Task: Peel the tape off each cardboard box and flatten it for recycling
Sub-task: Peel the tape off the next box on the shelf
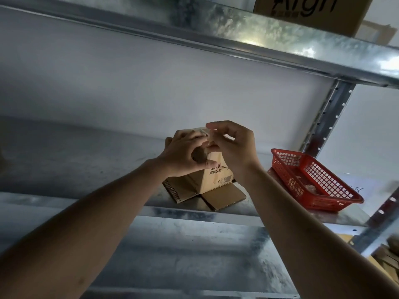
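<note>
A small brown cardboard box [212, 176] stands upside down on the metal shelf [86, 160], its bottom flaps [224, 196] splayed flat toward me. My left hand [183, 155] grips the box's upper left corner, thumb pressed on the front face. My right hand [234, 145] is at the top edge, with thumb and fingers pinching a clear strip of tape [211, 137] there. The top of the box is mostly hidden behind both hands.
A red plastic basket [311, 180] sits on the shelf to the right, something pale inside it. A perforated steel upright [326, 117] rises behind it. Another printed cardboard box [311, 12] stands on the shelf above. More cardboard lies at lower right [386, 260].
</note>
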Available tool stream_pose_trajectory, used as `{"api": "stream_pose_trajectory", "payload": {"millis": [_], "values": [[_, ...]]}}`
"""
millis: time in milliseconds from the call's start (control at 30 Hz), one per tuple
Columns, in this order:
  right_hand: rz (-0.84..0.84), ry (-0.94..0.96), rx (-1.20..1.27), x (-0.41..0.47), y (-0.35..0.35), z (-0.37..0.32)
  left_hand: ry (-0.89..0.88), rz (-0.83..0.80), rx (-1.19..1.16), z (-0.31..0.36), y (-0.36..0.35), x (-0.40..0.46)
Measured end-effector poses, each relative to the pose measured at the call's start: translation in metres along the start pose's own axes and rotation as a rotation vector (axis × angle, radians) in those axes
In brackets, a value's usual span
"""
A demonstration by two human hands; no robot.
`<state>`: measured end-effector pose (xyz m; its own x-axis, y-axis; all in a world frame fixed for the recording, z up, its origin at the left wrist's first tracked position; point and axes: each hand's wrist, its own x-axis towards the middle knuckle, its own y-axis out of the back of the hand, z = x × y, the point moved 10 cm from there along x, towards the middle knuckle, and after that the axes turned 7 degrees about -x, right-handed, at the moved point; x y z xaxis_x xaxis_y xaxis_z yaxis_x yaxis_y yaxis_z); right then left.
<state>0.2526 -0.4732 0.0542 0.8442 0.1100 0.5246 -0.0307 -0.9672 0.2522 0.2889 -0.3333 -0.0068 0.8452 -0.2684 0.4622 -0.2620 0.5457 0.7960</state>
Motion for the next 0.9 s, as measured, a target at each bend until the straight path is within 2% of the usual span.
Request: {"api": "stream_pose_trajectory", "payload": {"millis": [133,233,300,400,500,600,667,833,900], "values": [[0.147,-0.311,0.295,0.000,0.007,0.041,0.001,0.003,-0.013,0.003,-0.007,-0.004],[0.149,-0.360,0.255,0.003,0.007,0.046,-0.016,-0.014,-0.063,-0.002,-0.004,-0.006],[0.091,-0.252,0.060,0.010,0.008,0.032,-0.031,-0.059,-0.097,-0.010,-0.002,-0.006],[-0.062,0.108,-0.446,0.014,0.001,-0.007,-0.048,-0.127,-0.063,-0.017,-0.003,-0.004],[-0.251,0.399,-0.729,0.001,-0.020,-0.030,-0.063,-0.139,-0.052,-0.016,-0.002,-0.001],[-0.484,0.471,-0.901,-0.012,-0.032,-0.026,-0.065,-0.145,-0.066,-0.016,0.000,0.001],[-0.555,0.457,-0.995,-0.016,-0.031,-0.021,-0.073,-0.157,-0.075,-0.015,-0.001,0.001],[-0.564,0.595,-1.123,-0.025,-0.043,-0.031,-0.061,-0.167,-0.068,-0.014,-0.003,-0.001],[-0.550,0.590,-1.211,-0.022,-0.050,-0.032,-0.059,-0.161,-0.050,-0.014,-0.001,-0.001]]}}
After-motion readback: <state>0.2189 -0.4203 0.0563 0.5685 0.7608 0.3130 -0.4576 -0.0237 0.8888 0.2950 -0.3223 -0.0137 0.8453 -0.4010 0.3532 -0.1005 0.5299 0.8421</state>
